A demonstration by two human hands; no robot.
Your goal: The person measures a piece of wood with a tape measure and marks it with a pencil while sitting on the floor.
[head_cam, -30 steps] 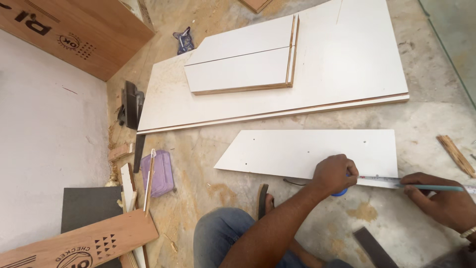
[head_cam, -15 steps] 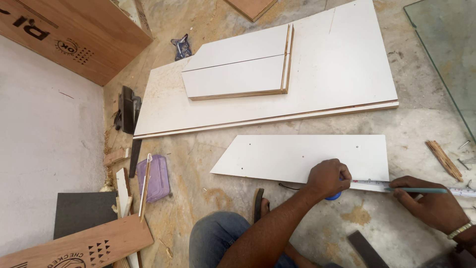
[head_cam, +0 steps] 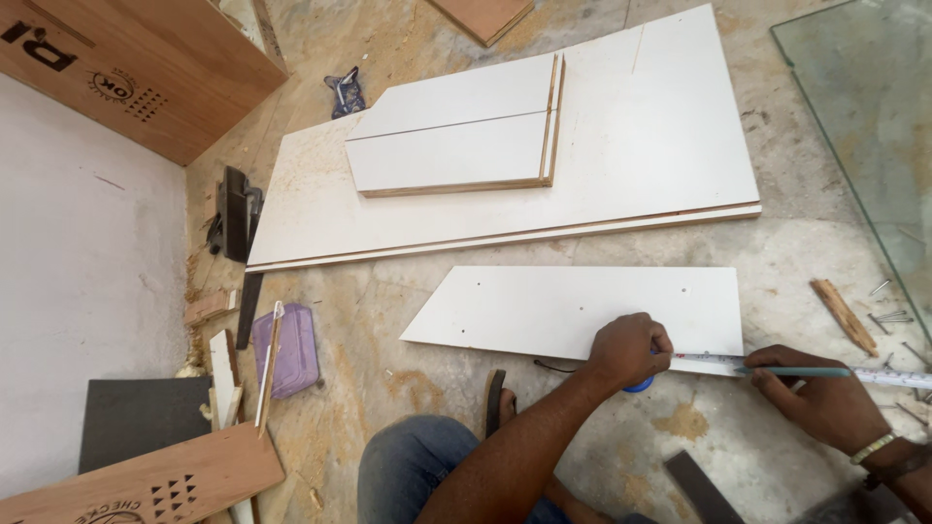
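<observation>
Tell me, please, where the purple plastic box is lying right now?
In the head view, the purple plastic box lies on the floor at lower left, beside a thin wooden strip, left of the angled white panel.

Your left hand (head_cam: pixel 631 349) presses the white tape measure (head_cam: pixel 806 369) on the small white angled board (head_cam: pixel 544 311); your right hand (head_cam: pixel 825 403) sits beside it.

The left hand (head_cam: pixel 629 351) is curled into a loose fist, knuckles up, pressed down at the near edge of the floor, its forearm running back toward the bent knee. The right hand (head_cam: pixel 820 398) lies just beside it to the right, palm down, fingers pinched together, a bracelet on the wrist.
</observation>
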